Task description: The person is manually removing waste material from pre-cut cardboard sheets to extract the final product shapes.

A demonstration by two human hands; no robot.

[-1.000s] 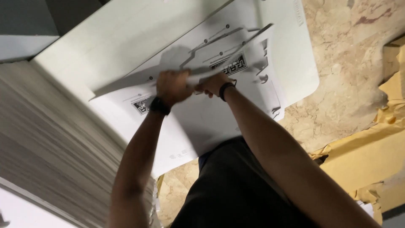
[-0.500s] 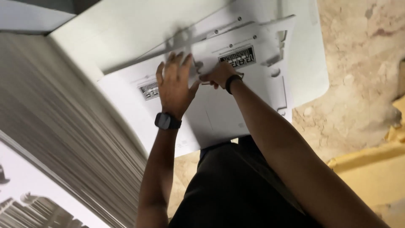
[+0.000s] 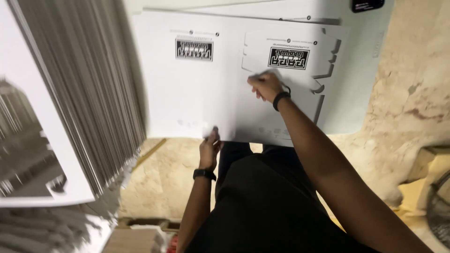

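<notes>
Head view: the camera looks down at two bare arms over a pale bench (image 3: 375,89).
Flat white card sheet (image 3: 197,93): it lies spread on the bench, with cut-out shapes and two black printed patches near its far edge. Its near edge sticks out past the near edge of the bench, over the floor.
Left hand (image 3: 209,149): it is at the near edge of the sheet, fingers curled up and pinching that edge. A black watch (image 3: 204,174) is on the wrist.
Right hand (image 3: 265,85): it rests on top of the sheet, out toward the right side, just under the right black patch. The fingers are bent and press down on the card; I cannot tell if they grip anything. A black band (image 3: 280,99) is on the wrist.
Stack of sheets (image 3: 89,93): a tall pile of thin white sheets stands on edge just left of the flat sheet, close beside it.
Printed sheet (image 3: 28,140): a big white sheet with a grey picture leans on the left of the stack.
Dark small thing (image 3: 368,4): it sits at the far right edge of the bench, well apart from both hands.
Floor (image 3: 412,117): tan stone, to the right and below the bench.
In the way: nothing lies on the sheet between the two hands.
</notes>
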